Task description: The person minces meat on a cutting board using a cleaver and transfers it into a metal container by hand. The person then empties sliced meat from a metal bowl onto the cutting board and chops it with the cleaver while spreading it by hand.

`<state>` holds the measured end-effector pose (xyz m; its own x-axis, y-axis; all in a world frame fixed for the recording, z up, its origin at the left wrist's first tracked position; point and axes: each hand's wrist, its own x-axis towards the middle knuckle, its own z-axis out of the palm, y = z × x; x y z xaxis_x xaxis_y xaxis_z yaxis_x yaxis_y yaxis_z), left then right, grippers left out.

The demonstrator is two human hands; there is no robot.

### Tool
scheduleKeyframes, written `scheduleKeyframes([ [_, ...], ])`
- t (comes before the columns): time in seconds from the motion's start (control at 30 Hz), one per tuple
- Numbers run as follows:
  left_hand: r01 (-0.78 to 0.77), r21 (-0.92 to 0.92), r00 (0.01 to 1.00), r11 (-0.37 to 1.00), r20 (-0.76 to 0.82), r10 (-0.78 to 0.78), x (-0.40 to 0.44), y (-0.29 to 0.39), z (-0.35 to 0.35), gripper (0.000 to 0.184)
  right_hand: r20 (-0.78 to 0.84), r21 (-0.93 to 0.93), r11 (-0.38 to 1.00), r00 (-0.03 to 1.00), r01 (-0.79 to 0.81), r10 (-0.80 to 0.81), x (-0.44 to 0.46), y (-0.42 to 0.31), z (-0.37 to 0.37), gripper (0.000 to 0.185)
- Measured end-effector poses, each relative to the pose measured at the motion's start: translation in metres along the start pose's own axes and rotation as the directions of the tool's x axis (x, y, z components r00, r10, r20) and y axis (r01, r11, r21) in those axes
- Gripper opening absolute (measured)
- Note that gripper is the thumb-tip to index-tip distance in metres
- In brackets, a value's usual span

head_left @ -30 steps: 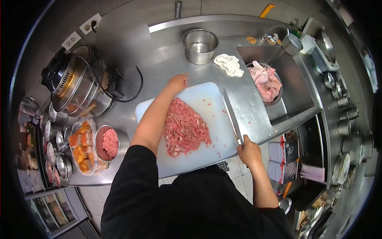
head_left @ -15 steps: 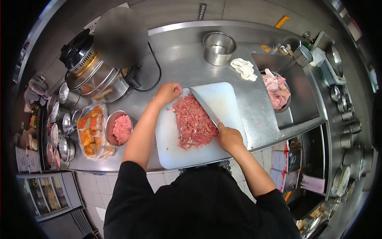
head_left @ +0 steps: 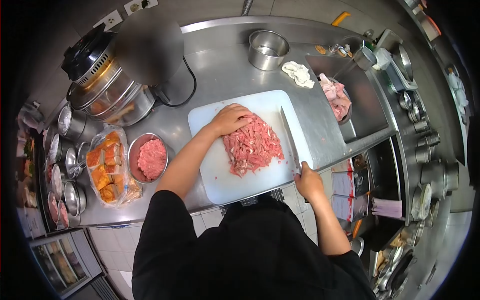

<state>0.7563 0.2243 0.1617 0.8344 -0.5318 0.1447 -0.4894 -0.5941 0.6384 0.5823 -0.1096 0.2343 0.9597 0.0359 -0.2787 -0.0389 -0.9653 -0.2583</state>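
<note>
A pile of chopped raw meat (head_left: pixel 254 147) lies on the white cutting board (head_left: pixel 220 187). My left hand (head_left: pixel 231 119) rests on the pile's upper left part, its fingers laid over the meat and not wrapped round it. In my right hand (head_left: pixel 309 181) is the handle of a kitchen knife (head_left: pixel 289 132). The blade lies along the board's right side, apart from the meat, with its tip pointing away from me. To the left of the board, a steel bowl (head_left: pixel 131 159) holds ground meat (head_left: pixel 151 156).
A plastic bag of orange-brown food pieces (head_left: pixel 111 170) lies left of the bowl. A glass-bowled cooker (head_left: pixel 117 97) stands behind it. At the back are a steel pot (head_left: pixel 269 52) and a white cloth (head_left: pixel 298 75). Pale raw meat (head_left: pixel 336 100) sits by the sink (head_left: pixel 370 115) on the right.
The knife has moved right, off the meat to the board's right side. My left hand has come from beside the blade's tip onto the meat pile.
</note>
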Motion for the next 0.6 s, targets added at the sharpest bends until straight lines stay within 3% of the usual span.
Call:
scheduleKeyframes([
  [0.07,-0.005,0.009,0.997,1.0,-0.076,0.006,-0.018,0.006,0.007,0.037,0.027,0.011,1.0,1.0,0.014,-0.015,0.0,-0.016,0.006,0.035],
  [0.13,0.14,0.006,0.954,0.99,-0.267,-0.133,-0.04,0.016,0.019,0.033,0.084,0.003,0.993,0.989,0.119,-0.118,0.006,-0.033,0.013,0.037],
  [0.17,0.148,0.009,0.953,0.989,-0.268,-0.14,-0.048,0.021,0.027,0.033,0.094,0.001,0.987,0.982,0.162,-0.162,0.011,-0.039,0.014,0.038],
  [0.23,0.332,0.009,0.8,0.943,-0.533,-0.276,-0.059,0.033,0.046,0.031,0.108,-0.006,0.975,0.97,0.221,-0.219,0.026,-0.043,0.014,0.038],
  [0.27,0.346,0.012,0.795,0.938,-0.535,-0.287,-0.062,0.038,0.054,0.031,0.12,-0.015,0.963,0.956,0.271,-0.267,0.034,-0.046,0.014,0.039],
  [0.33,0.489,-0.015,0.601,0.872,-0.719,-0.349,-0.067,0.048,0.069,0.032,0.163,-0.043,0.942,0.933,0.332,-0.321,0.048,-0.053,0.005,0.039],
  [0.37,0.505,-0.012,0.591,0.863,-0.724,-0.356,-0.07,0.049,0.071,0.032,0.162,-0.055,0.922,0.914,0.384,-0.371,0.059,-0.052,0.007,0.038],
  [0.47,0.473,-0.119,0.605,0.873,-0.677,-0.42,-0.082,0.058,0.07,0.041,0.182,-0.031,0.896,0.884,0.442,-0.43,0.077,-0.04,-0.013,0.034],
  [0.53,0.417,0.011,0.715,0.909,-0.621,-0.321,-0.098,0.083,0.056,0.052,0.261,0.006,0.91,0.878,0.415,-0.402,0.083,-0.023,-0.039,0.033],
  [0.57,0.393,0.12,0.81,0.911,-0.515,-0.282,-0.113,0.095,0.045,0.074,0.258,0.024,0.913,0.88,0.407,-0.399,0.086,-0.01,-0.04,0.033],
  [0.6,0.396,0.131,0.814,0.909,-0.509,-0.281,-0.124,0.107,0.04,0.074,0.256,0.037,0.913,0.879,0.407,-0.402,0.087,-0.002,-0.038,0.033],
])
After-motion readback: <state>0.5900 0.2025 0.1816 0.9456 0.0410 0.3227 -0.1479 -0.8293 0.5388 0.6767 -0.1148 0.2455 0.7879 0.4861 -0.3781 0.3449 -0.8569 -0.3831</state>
